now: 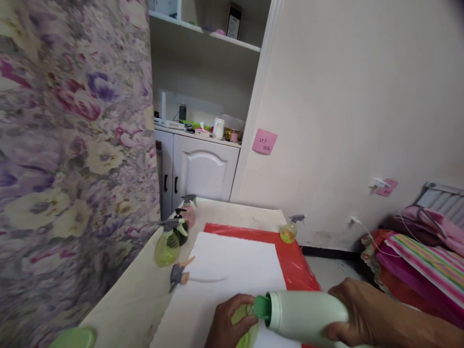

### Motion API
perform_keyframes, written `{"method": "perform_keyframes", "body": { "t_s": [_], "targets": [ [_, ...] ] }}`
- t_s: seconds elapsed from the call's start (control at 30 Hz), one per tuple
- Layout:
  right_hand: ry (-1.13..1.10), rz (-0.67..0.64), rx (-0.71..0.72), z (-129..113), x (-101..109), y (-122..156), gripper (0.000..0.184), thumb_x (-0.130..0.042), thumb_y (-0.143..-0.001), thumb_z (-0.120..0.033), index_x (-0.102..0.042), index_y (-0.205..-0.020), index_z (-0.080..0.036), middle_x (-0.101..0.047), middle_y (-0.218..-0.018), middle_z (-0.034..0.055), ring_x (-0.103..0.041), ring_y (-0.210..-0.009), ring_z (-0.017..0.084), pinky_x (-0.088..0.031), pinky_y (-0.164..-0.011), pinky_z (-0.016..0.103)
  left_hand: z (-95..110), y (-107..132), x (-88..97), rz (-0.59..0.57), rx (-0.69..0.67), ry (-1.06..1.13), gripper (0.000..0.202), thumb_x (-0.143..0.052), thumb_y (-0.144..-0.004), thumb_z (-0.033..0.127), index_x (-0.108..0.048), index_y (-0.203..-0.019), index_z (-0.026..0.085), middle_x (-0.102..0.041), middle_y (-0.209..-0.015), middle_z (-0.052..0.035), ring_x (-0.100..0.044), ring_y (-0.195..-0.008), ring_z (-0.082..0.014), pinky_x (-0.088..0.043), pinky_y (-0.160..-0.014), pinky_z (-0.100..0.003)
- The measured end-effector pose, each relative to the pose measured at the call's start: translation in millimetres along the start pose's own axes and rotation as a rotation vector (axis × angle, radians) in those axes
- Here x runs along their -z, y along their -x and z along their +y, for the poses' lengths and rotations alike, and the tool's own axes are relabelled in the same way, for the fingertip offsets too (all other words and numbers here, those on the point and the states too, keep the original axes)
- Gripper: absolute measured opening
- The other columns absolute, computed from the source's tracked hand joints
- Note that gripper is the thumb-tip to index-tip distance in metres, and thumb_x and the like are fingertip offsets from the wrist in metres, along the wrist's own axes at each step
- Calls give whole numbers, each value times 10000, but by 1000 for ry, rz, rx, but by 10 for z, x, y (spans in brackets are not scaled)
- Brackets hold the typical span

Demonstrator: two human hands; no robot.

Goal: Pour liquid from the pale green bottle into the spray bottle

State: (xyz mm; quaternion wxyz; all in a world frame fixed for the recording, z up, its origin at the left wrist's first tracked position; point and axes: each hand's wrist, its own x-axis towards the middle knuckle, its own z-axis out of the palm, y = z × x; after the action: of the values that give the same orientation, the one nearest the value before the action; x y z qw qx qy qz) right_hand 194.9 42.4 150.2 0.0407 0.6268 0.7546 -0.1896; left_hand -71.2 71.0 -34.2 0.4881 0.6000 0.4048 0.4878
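My right hand (pixel 362 314) is wrapped round a pale green bottle (pixel 308 316), tipped on its side with its green neck (pixel 261 307) pointing left. The neck meets a small yellow-green spray bottle (pixel 244 326) that my left hand (pixel 228 321) grips from above, low over a white sheet (pixel 224 270). A loose grey spray head with its tube (pixel 181 275) lies on the sheet's left edge.
The sheet lies on a red mat (pixel 297 266) on a cream table (pixel 145 290). Three spray bottles (pixel 168 244) stand at the left, another (pixel 289 233) at the far right corner. A floral curtain (pixel 72 159) hangs left; a white cabinet (pixel 203 169) behind; bedding (pixel 424 261) right.
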Motion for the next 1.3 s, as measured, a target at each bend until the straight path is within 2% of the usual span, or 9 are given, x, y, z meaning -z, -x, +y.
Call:
{"method": "perform_keyframes", "body": {
  "t_s": [0.23, 0.43, 0.7, 0.87, 1.1, 1.3],
  "targets": [
    [-24, 9, 51, 125, -58, -26, 253, -683, -661, -437, -690, -714, -190, -687, -630, -10, -553, -536, 108, -279, -456, 208, -38, -5, -5, 10, 1, -3, 192, -714, -695, 211, -759, -882, 204, -801, -909, -41, -705, -923, -265, -497, -865, -320],
    [21, 15, 17, 82, -37, -26, 265, -697, -636, -434, -698, -708, -179, -687, -626, 11, -546, -534, 124, -282, -459, 226, -57, -14, -7, 14, -7, -30, 188, -714, -699, 221, -760, -881, 204, -801, -903, -41, -706, -917, -263, -498, -857, -313],
    [-3, 14, 60, 157, -75, -49, 316, -691, -660, -495, -662, -692, -181, -601, -583, -29, -483, -511, 93, -252, -448, 223, -37, -14, -14, 30, -9, -12, 188, -716, -690, 230, -761, -872, 208, -801, -899, -38, -708, -911, -263, -504, -856, -313],
    [27, 31, 68, 128, -63, -40, 302, -688, -659, -482, -653, -670, -182, -583, -559, -33, -466, -497, 90, -248, -448, 227, 19, -4, -12, 28, 8, -27, 184, -710, -682, 221, -761, -859, 209, -802, -883, -31, -706, -900, -259, -508, -854, -308],
    [41, 41, 55, 115, -54, -33, 282, -674, -659, -470, -665, -685, -189, -623, -579, -14, -503, -507, 109, -269, -457, 231, -40, -9, 0, 16, -4, -31, 196, -705, -693, 231, -759, -879, 200, -804, -906, -43, -704, -918, -266, -505, -871, -325],
    [19, 27, 22, 33, -4, -12, 262, -682, -639, -441, -667, -672, -182, -624, -593, 3, -500, -524, 118, -268, -463, 236, -13, -7, -7, 26, 10, -26, 193, -701, -688, 199, -761, -871, 210, -802, -902, -32, -704, -918, -261, -501, -867, -312]
  ]
}}
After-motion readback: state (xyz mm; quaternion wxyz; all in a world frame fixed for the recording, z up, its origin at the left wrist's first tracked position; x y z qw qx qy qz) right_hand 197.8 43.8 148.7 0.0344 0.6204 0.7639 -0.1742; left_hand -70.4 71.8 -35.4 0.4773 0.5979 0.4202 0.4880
